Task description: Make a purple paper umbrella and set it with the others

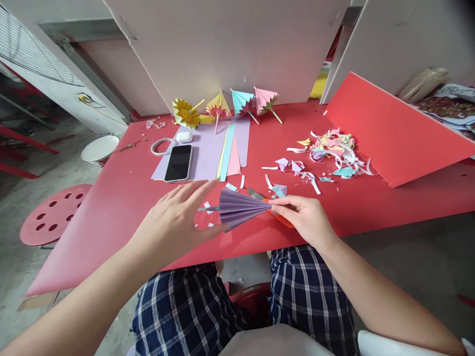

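A purple pleated paper umbrella [241, 207] is held sideways above the red table, its narrow tip to the right and its fanned edge to the left. My right hand [302, 215] pinches that tip between thumb and fingers. Around the wide edge, my left hand [176, 212] is spread, thumb below and fingers above. A thin blue-green stick [208, 209] pokes out of the umbrella's wide end. Beneath the right hand lies an orange-handled utility knife [280, 217], partly covered.
Several finished paper umbrellas [218, 106] lean along the wall. A phone [179, 163], a white earbud case [184, 137], a coiled white cable [162, 147] and purple paper sheets [243, 143] lie left of centre. Paper scraps [339, 153] are heaped at right by a red board [393, 128].
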Demonstrator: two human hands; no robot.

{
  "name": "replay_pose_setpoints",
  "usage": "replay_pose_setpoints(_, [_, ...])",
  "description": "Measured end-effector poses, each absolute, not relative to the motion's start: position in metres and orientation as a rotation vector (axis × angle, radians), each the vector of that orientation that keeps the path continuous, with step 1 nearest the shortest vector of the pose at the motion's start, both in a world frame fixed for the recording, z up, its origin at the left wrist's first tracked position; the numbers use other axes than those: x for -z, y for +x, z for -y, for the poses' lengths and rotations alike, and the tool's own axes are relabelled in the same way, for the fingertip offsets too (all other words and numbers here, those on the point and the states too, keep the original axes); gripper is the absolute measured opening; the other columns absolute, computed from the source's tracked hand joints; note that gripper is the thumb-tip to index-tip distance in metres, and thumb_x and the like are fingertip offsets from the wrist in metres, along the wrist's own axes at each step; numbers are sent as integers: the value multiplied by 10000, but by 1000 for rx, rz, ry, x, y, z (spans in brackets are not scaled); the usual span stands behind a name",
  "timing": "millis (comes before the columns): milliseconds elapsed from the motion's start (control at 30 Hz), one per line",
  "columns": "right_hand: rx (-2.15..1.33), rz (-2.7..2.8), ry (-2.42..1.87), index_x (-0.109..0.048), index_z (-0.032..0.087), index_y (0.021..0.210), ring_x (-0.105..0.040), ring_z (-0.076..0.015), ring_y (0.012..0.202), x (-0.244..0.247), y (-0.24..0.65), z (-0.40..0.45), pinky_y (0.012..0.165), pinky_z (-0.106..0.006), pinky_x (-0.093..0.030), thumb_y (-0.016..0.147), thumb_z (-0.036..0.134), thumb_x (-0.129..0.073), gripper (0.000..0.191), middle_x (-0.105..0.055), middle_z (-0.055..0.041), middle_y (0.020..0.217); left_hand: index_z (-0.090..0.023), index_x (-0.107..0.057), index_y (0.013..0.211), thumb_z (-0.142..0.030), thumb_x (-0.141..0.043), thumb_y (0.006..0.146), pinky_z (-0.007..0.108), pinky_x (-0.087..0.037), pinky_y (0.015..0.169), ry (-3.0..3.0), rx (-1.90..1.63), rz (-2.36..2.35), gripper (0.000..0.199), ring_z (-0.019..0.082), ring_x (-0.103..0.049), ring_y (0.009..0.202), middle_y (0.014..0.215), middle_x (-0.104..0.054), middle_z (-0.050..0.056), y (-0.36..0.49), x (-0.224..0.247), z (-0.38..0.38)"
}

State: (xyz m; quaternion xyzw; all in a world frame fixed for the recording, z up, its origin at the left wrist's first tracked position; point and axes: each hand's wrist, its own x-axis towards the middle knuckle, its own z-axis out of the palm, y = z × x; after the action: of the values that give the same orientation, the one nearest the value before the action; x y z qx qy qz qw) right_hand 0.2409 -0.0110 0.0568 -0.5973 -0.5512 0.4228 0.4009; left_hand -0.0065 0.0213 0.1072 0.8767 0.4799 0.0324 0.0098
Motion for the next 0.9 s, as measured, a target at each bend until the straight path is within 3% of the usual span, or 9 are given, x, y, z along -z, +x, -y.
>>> replay_pose_setpoints(167, [-1076,1232,-1490,-713,217,866,-648,-212,876,-38,245,8,840,-352,-497,718,357,-653,213,-708,-43,893,-223,-233,1387,-593,-488,776,458,-376,960,2687,-197,-1634,758,283,-431,1197,1354,-419,114,-40,-102,-16])
replay_pose_setpoints(300, [-1104,1104,-1412,-724,218,822,-662,-222,812,-20,245,4,802,-373,-520,651,379,-710,235,-714,-50,842,-233,-450,1257,-481,-489,834,541,-207,1057,2939,-454,-1507,491,264,-451,1190,1232,-557,65,-44,-96,-16])
replay_pose_setpoints(367, [-1141,1094,-1383,-725,215,825,-664,-222,796,-18,244,5,772,-369,-532,641,377,-720,246,-714,-53,839,-228,-528,1170,-375,-499,859,561,-180,1058,3058,-476,-1383,345,253,-502,1137,1136,-621,48,-38,-94,-17])
replay_pose_setpoints(467, [-1167,1103,-1364,-726,218,824,-666,-209,761,-22,244,10,741,-349,-537,642,369,-722,236,-715,-49,810,-193,-572,1097,-256,-485,877,489,-309,1014,3170,-502,-1187,245,180,-614,867,891,-679,27,-26,-93,-16])
replay_pose_setpoints(600, [-1180,1112,-1369,-727,243,809,-665,-184,740,-28,244,16,725,-312,-532,638,354,-728,205,-716,-28,792,-152,-622,934,-182,-429,892,330,-468,773,3245,-497,-1112,200,122,-521,559,566,-537,-19,-17,-91,-11])
replay_pose_setpoints(733, [-1156,1130,-1395,-730,231,801,-663,-186,726,-28,241,18,730,-323,-530,624,346,-734,211,-716,-29,769,-155,-627,834,-180,-417,896,282,-440,627,3221,-528,-1125,220,131,-498,567,568,-517,-11,-21,-87,-6])
replay_pose_setpoints(900, [-1133,1231,-1386,-726,251,806,-662,-183,806,-25,234,19,769,-304,-528,661,333,-710,168,-717,-13,832,-161,-622,963,-215,-403,909,286,-425,621,3080,-438,-1153,232,147,-532,629,651,-574,11,-33,-73,-3])
